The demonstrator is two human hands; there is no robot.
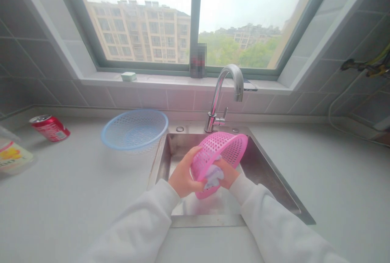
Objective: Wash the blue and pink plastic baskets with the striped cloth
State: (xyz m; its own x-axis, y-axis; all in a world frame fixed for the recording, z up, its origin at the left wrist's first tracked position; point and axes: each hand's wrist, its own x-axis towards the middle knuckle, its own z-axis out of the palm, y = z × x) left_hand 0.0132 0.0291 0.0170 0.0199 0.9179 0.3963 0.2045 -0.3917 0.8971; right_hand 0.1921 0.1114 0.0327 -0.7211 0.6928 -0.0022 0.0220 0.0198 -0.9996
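Note:
Over the sink [274, 181] I see a pink plastic basket [219, 143] full of round holes, tilted on its side. My left hand [185, 175] grips its left rim, thumb toward me and fingers around the outside. Inside the basket, my right hand [228, 172] presses a bunched white and purple cloth [214, 176] against the wall. Its fingers are partly hidden by the cloth and the basket. Behind the basket rises the chrome faucet [236, 76], its spout above the sink; no water stream shows.
A blue mesh basket [134, 127] stands on the counter left of the sink. Farther left are a red can [50, 128] and a bottle with a yellow label [14, 155]. A pale green block [128, 76] and a phone [250, 85] lie on the windowsill. Pipes run along the right wall.

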